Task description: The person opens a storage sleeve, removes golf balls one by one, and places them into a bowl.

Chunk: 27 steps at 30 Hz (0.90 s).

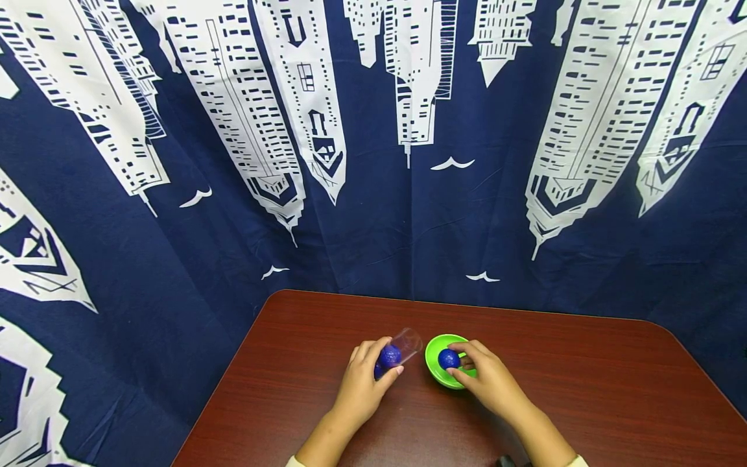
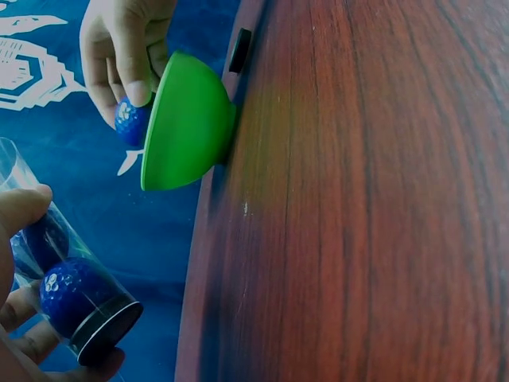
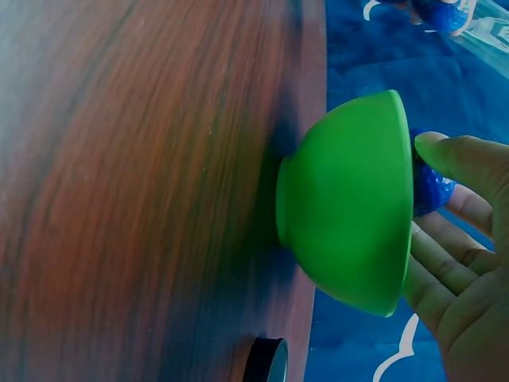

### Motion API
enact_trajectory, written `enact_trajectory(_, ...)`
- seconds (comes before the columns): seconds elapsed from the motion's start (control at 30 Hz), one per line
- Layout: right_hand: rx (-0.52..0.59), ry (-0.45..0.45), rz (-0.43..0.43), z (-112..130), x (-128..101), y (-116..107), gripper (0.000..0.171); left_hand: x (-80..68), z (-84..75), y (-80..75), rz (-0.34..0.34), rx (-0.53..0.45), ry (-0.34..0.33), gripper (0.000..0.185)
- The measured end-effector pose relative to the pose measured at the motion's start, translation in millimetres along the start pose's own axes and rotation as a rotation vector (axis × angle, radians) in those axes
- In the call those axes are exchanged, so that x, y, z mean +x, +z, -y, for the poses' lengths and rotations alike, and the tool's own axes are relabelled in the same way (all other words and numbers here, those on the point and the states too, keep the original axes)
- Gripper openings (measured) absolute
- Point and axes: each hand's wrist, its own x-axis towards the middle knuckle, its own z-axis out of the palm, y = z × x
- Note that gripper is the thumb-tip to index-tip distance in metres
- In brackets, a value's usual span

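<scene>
My left hand (image 1: 363,386) grips a clear plastic tube (image 1: 410,341), tilted with its open end up and toward the bowl. Two blue balls, dimpled like golf balls, sit inside it; the lower one (image 2: 75,296) rests near the black-capped bottom in the left wrist view. A third blue golf ball (image 1: 449,359) is pinched between the thumb and fingers of my right hand (image 1: 491,383). That ball is at the mouth of a green bowl (image 3: 346,203), which stands upright on the table. Part of it is hidden behind the bowl's rim in the right wrist view.
A reddish-brown wooden table (image 1: 303,363) lies under both hands. Near its front edge, by my right forearm, is a small black round cap (image 3: 266,362). Behind the table hangs a dark blue cloth (image 1: 373,240) printed with white buildings and birds.
</scene>
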Motion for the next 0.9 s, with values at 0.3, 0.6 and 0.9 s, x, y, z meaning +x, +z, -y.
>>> enact_trajectory(0.3,-0.097,-0.018,0.053,-1.1,7.8,2.8,0.036,-0.5,0.3,-0.8,-0.005,-0.009,-0.007,0.055)
enact_trajectory(0.6,-0.216,-0.028,0.128,-3.0,15.3,7.1,0.037,-2.1,1.9,-0.7,-0.014,-0.012,-0.001,0.054)
enact_trajectory(0.9,-0.256,-0.093,0.145,-3.5,19.1,7.3,0.038,-2.0,3.4,1.1,-0.047,0.011,0.042,0.052)
